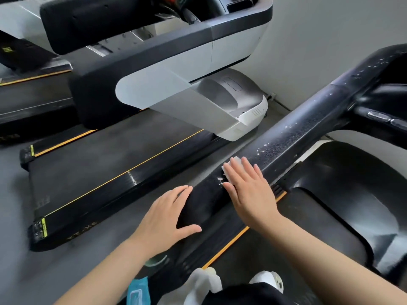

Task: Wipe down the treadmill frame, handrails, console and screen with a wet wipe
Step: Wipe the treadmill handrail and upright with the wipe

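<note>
right hand (246, 190) presses wet wipe (231, 165) on handrail (293, 137); lettering unreadable.

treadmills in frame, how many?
3. Nearest black treadmill under both hands; silver-and-black treadmill in the middle; a third treadmill cut off at left edge. More may be out of view.

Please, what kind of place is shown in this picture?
Most likely a gym or fitness room. Several treadmills stand side by side: the near treadmill that the right hand wipes with a wet wipe, a second treadmill beside it, and a third at the left edge, on a grey floor.
</note>
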A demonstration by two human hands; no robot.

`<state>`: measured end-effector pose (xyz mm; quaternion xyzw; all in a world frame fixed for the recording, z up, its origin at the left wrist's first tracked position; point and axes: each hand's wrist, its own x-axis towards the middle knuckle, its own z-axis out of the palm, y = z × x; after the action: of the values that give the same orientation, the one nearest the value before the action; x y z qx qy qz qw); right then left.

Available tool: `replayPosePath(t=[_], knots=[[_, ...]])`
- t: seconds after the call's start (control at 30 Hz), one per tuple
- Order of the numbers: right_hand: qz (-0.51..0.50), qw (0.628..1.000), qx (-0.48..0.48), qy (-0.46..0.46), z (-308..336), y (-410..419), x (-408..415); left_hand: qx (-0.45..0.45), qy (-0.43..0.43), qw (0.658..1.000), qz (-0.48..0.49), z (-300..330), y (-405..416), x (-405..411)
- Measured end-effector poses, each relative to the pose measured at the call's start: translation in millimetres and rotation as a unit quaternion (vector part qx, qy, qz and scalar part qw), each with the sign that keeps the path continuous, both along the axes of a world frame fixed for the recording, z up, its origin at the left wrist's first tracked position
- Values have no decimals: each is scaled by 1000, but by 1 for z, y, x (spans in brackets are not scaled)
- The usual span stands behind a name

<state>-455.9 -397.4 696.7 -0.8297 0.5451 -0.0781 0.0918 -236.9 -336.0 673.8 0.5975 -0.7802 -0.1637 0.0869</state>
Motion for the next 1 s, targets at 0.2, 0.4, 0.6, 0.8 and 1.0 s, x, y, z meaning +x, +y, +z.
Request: replayPosePath(t=[0.2, 0.4, 0.6, 0.8, 1.0], knots=[[112, 988, -50, 94, -16, 28, 12, -3, 62, 998, -7, -13, -4, 1], [-27, 990, -67, 120, -12, -7, -6, 21, 86, 996, -10, -11, -5, 1], [91, 989, -88, 79, -20, 40, 38, 10, 137, 991, 4, -15, -4, 0], [26, 987, -93, 132, -18, 9, -17, 40, 141, 989, 9, -5, -4, -3], [-14, 995, -82, 55, -25, 29, 24, 47, 157, 986, 25, -6, -2, -4]])
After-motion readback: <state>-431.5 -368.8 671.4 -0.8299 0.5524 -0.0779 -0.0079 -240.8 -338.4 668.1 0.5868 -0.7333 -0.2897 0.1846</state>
